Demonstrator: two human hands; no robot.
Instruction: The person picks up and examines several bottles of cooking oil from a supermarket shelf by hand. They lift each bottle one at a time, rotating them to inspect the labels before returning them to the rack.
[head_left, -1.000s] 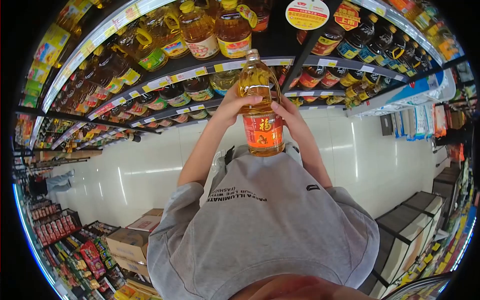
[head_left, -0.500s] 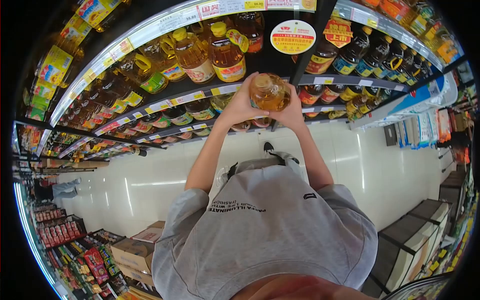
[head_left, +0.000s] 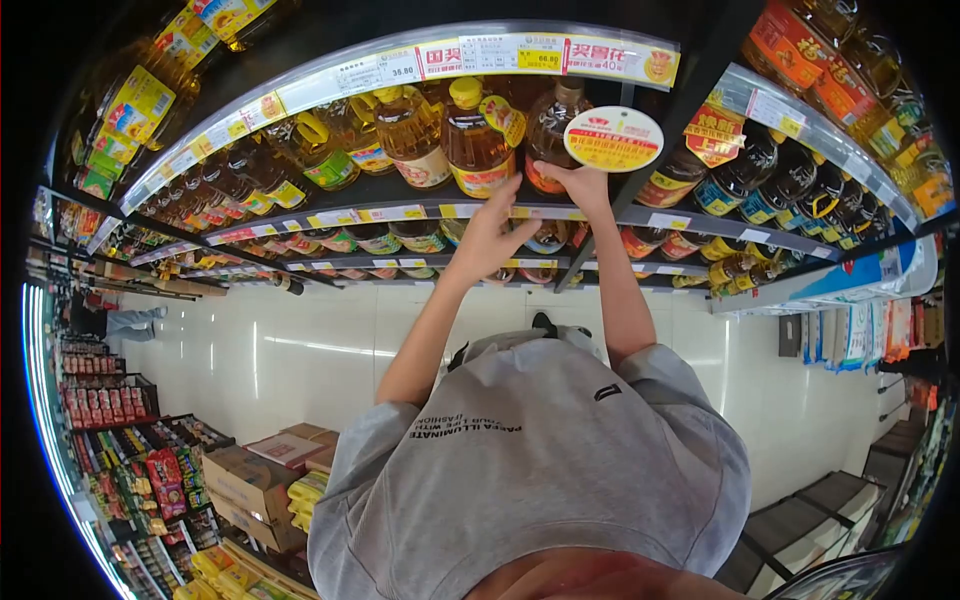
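Thumb (head_left: 548, 174) of the right hand (head_left: 583, 187) lies against the red-orange label of an amber oil bottle (head_left: 556, 125); the other fingers are mostly hidden, so I cannot tell whether that hand grips the bottle or only touches it. The left hand (head_left: 490, 237) holds nothing, its fingers spread in front of the shelf edge (head_left: 380, 214). The oil bottle is upright in the shelf row, just right of a yellow-capped bottle (head_left: 476, 140) and partly behind a round hanging sign (head_left: 616, 140). Above them curves a price rail (head_left: 500, 55); more bottles line the row to the left. Past a dark post (head_left: 598, 238), bottles with blue labels (head_left: 757, 178) stand on the right. Below are the grey shirt (head_left: 540, 460) and pale floor (head_left: 300, 340), with a cardboard box (head_left: 238, 485) at lower left.
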